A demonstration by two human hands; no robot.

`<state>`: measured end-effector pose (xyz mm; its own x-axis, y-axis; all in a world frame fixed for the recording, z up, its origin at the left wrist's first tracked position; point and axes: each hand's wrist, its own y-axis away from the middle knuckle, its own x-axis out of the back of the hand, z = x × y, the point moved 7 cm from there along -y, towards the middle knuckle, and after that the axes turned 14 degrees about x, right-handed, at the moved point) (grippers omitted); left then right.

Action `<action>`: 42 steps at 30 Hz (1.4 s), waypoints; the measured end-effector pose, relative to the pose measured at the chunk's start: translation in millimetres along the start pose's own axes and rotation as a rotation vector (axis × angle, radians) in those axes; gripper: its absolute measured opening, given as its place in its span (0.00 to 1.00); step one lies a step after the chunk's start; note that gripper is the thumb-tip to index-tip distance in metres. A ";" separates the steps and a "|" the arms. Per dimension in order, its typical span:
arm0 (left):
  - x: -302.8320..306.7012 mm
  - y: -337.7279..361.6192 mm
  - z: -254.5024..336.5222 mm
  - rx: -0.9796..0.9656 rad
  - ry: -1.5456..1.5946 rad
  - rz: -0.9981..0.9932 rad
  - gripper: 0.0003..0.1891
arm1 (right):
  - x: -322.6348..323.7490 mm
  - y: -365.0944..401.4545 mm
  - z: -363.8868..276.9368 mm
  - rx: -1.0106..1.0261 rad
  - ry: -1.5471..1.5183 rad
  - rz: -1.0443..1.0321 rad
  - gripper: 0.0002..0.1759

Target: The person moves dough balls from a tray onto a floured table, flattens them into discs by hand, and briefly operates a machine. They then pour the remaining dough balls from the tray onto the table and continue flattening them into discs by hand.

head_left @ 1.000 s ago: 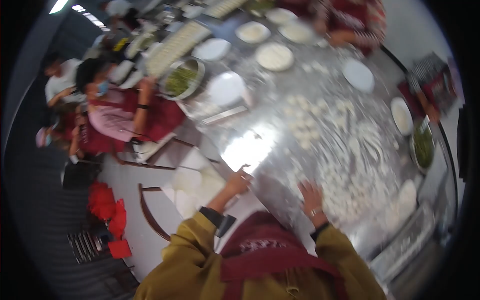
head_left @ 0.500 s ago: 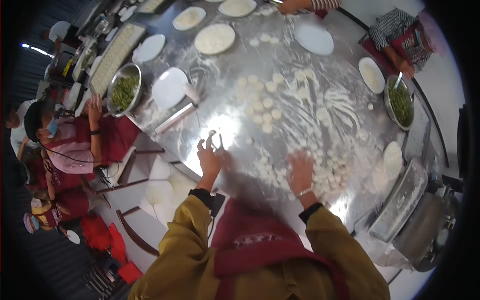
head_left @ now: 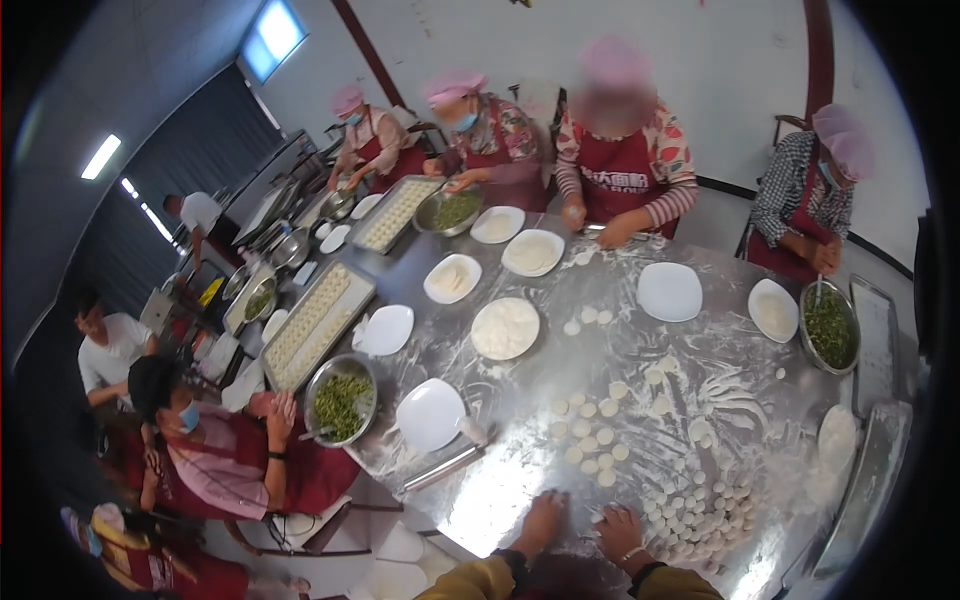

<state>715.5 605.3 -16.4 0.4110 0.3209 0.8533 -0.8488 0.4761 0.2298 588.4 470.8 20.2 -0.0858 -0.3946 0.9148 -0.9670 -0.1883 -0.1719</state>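
Both forearms reach in from the bottom edge, sleeved in mustard with dark cuffs. The left hand (head_left: 545,518) and right hand (head_left: 620,532) lie close together but apart, backs up, nothing held; a band circles the right wrist (head_left: 634,553).

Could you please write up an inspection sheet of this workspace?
Surface: metal table, streaked with white powder.
Work items: small dough pieces clustered beside the right hand; flat dough rounds farther back.
Clutter: white plates, bowls of chopped greens, filled trays.
Hands: left hand and right hand at the near edge, nothing visibly held.
Cables: nothing clearly seen.
Surroundings: several co-workers in dark red aprons around the table.
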 end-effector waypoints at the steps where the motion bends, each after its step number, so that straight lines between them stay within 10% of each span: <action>1: -6.9 -4.5 6.7 -0.027 0.015 -0.045 0.18 | 4.4 11.4 3.4 -0.014 0.011 0.043 0.14; 12: -7.8 -35.1 -8.9 -0.221 -0.117 -0.171 0.15 | -0.7 80.1 51.8 -0.621 0.096 0.128 0.18; 13: -1.5 -25.4 1.0 -0.471 -0.426 -0.061 0.14 | -12.1 80.9 55.3 -0.796 -0.083 0.122 0.17; 15: 35.1 -30.1 1.0 0.013 -0.030 -0.245 0.16 | -28.2 72.1 47.3 -0.699 0.157 0.336 0.23; 18: 45.2 -23.3 -7.7 -0.087 -0.030 -0.170 0.15 | 2.4 43.3 19.7 -0.870 -0.617 0.612 0.25; 24: 28.9 -18.4 -40.0 0.030 0.487 -0.229 0.10 | -48.9 40.8 -13.5 -0.828 -1.019 0.611 0.21; 42: 59.2 -21.9 -35.5 -0.342 -0.003 -0.213 0.16 | -57.6 -2.9 -59.8 -0.678 -0.251 0.411 0.22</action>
<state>770.2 642.9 12.4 0.5645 0.1835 0.8048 -0.5849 0.7769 0.2331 581.7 547.8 -10.1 -0.4854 -0.5179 0.7044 -0.8121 0.5656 -0.1438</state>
